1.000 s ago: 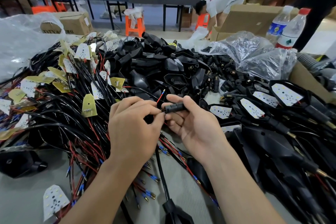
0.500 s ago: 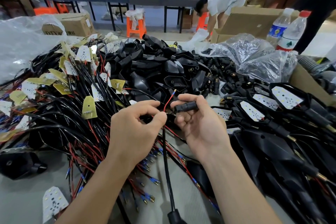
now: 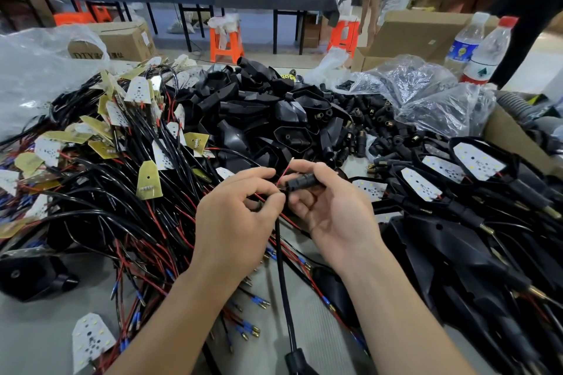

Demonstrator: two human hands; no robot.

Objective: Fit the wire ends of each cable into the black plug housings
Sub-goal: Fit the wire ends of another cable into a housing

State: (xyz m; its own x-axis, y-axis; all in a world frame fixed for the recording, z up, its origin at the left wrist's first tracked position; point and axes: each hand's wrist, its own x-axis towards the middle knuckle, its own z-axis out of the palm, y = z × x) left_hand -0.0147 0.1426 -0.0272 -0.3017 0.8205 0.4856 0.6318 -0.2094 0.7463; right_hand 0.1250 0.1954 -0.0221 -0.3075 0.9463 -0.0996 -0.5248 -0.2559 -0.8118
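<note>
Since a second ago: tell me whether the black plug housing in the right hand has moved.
Yes, slightly. The plug housing in the right hand has shifted right, away from the yellow board and toward the white LED board.

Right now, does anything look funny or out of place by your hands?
Yes. One thin red wire sticks up loose beside the black plug housing held in the right hand, not tucked inside it. The left hand pinches the black cable right next to it.
</note>
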